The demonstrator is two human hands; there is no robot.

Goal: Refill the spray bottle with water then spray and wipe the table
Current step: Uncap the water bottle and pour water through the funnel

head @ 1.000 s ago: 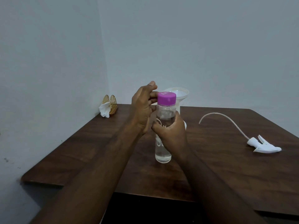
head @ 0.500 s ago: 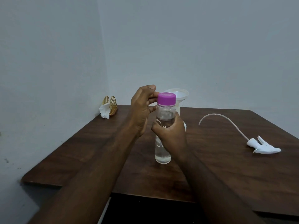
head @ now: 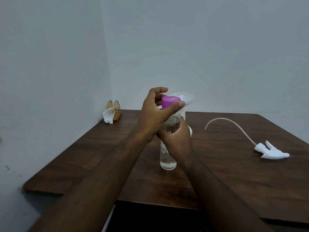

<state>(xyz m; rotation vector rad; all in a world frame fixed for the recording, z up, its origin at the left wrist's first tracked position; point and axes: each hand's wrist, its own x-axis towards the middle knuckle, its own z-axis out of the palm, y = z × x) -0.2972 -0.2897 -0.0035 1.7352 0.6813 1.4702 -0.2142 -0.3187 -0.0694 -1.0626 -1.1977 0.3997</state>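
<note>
Water bottle (head: 168,158) | purple cap (head: 169,102) pinched by left hand (head: 153,114) fingers (head: 181,104) | right hand (head: 177,139) fingers clamped round body

Dark wooden bench (head: 83,156), rounded near-left corner, set into corner of pale walls.
Far left corner: gold wire napkin holder (head: 115,108), crumpled white tissue (head: 107,117) at its left side.
Near middle: clear bottle (head: 168,158) upright, purple cap (head: 170,101), water inside.
Just behind it: white container (head: 190,132) with funnel (head: 189,97) on top (mostly hidden).
Right side, well apart: white spray head (head: 272,153) lying on side, thin tube (head: 234,123) curving back toward middle.
</note>
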